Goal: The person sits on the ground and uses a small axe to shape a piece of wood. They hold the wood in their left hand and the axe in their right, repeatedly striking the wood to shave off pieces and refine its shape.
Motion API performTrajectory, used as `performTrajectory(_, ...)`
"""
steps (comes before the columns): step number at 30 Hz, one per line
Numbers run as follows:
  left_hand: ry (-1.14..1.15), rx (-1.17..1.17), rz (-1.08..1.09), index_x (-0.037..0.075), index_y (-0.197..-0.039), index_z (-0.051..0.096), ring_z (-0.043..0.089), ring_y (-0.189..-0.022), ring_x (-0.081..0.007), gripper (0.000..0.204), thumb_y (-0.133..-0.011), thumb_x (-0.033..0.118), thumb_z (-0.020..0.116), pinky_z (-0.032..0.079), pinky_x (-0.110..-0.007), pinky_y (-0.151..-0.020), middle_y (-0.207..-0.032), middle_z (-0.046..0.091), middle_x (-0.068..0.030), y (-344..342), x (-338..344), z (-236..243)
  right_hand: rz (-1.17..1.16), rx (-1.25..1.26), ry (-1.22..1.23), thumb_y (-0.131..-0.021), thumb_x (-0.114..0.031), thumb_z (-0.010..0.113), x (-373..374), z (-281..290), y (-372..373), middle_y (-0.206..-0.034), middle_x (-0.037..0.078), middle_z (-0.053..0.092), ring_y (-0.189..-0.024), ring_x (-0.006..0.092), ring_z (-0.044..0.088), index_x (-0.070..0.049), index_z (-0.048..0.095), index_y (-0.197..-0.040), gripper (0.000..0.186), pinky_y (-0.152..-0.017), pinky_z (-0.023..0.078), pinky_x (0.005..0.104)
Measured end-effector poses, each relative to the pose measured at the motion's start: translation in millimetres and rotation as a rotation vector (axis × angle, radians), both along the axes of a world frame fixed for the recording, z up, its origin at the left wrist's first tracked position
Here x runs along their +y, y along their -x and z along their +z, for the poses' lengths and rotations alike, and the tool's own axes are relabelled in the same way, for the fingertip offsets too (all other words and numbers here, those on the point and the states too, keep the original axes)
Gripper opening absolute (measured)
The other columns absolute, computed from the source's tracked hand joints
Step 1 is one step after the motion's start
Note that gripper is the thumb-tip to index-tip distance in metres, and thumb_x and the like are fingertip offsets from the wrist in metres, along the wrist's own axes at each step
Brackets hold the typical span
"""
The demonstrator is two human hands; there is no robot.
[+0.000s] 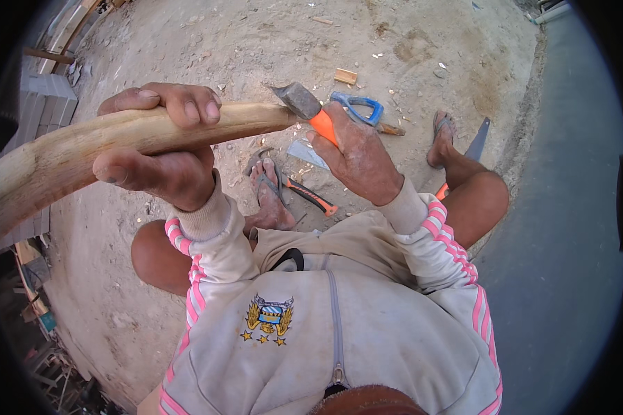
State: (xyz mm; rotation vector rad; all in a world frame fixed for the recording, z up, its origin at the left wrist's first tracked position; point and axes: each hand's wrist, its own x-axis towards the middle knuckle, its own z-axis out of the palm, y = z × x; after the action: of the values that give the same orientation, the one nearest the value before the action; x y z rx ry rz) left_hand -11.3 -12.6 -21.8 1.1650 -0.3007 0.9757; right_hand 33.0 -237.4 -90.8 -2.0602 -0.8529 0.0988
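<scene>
My left hand (169,149) grips a long, pale, roughly hewn wooden pole (62,149), fingers over its top and thumb beneath. The pole runs off at the left, and its narrow end points right. My right hand (361,153) is wrapped round the orange handle of a hammer (299,102). Its dark metal head, with a thin pointed side facing left, is at the pole's narrow end; I cannot tell whether they touch. Below, a claw hammer (310,196) with an orange and black handle lies by my sandalled left foot.
On the dusty ground (256,41) lie wood chips, a small wood block (346,76) and a blue-handled saw (358,108). Another saw (477,140) rests near my right knee. A grey wall (561,228) stands to the right; stacked grey blocks (48,104) and timber are at the left.
</scene>
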Motion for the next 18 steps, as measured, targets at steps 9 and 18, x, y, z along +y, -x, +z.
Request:
performTrajectory(9, -0.129, 0.110, 0.588, 0.000, -0.106, 0.050, 0.062, -0.060, -0.0227, 0.063, -0.090, 0.057, 0.070, 0.056, -0.034, -0.053, -0.070, 0.058, -0.0121, -1, -8, 11, -0.105, 0.060, -0.227, -0.099, -0.019, 0.062, 18, 44, 7, -0.073, 0.019, 0.060, -0.064, 0.0406, 0.065, -0.001, 0.047, -0.117, 0.029, -0.057, 0.048, 0.0446)
performTrajectory(18, -0.096, -0.050, 0.417, -0.005, -0.093, 0.052, 0.060, -0.053, -0.0226, 0.038, -0.096, 0.030, 0.067, 0.055, -0.035, -0.051, -0.067, 0.060, -0.0161, -4, -14, 3, -0.047, -0.003, -0.101, -0.098, -0.017, 0.064, 23, 26, 11, -0.074, 0.021, 0.062, -0.062, 0.0409, 0.064, -0.002, 0.048, -0.113, 0.027, -0.055, 0.049, 0.0453)
